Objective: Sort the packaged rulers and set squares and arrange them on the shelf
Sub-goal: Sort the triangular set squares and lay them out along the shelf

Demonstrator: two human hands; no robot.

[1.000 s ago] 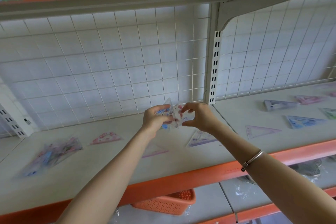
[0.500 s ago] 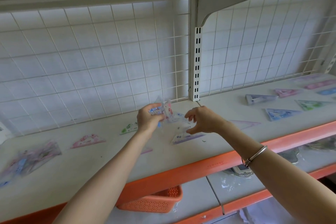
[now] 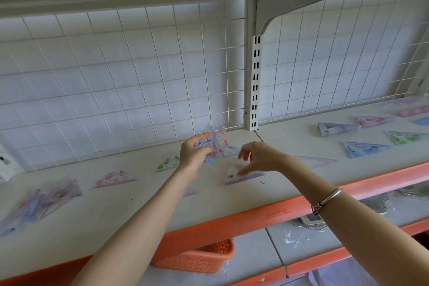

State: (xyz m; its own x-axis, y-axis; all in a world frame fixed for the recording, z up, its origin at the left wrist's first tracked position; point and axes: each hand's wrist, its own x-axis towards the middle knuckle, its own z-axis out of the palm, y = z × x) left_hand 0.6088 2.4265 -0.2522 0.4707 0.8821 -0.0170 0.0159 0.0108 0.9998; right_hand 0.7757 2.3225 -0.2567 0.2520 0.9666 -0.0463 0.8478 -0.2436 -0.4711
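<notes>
My left hand [image 3: 194, 154] grips a small bunch of clear packaged set squares [image 3: 214, 144] above the middle of the shelf [image 3: 139, 206]. My right hand [image 3: 260, 157] hovers just to the right of the bunch, fingers loosely spread, holding nothing, above a purple packaged set square [image 3: 243, 175] lying flat. Single set squares lie spread along the shelf: a pink one [image 3: 115, 179], a green one [image 3: 168, 163], a blue one [image 3: 365, 149], a grey-blue one [image 3: 336, 128]. A loose pile of packaged set squares [image 3: 44, 202] lies at the far left.
A white wire grid [image 3: 139, 81] backs the shelf, with a slotted upright post [image 3: 255, 81] at the middle. The shelf has an orange front edge [image 3: 255, 218]. An orange perforated basket [image 3: 197, 258] sits on the lower shelf. Packaged rulers [image 3: 411, 111] lie far right.
My right hand has let go of the bunch and moved a little right and down, over the purple set square. My left hand keeps holding the bunch. The view has shifted right.
</notes>
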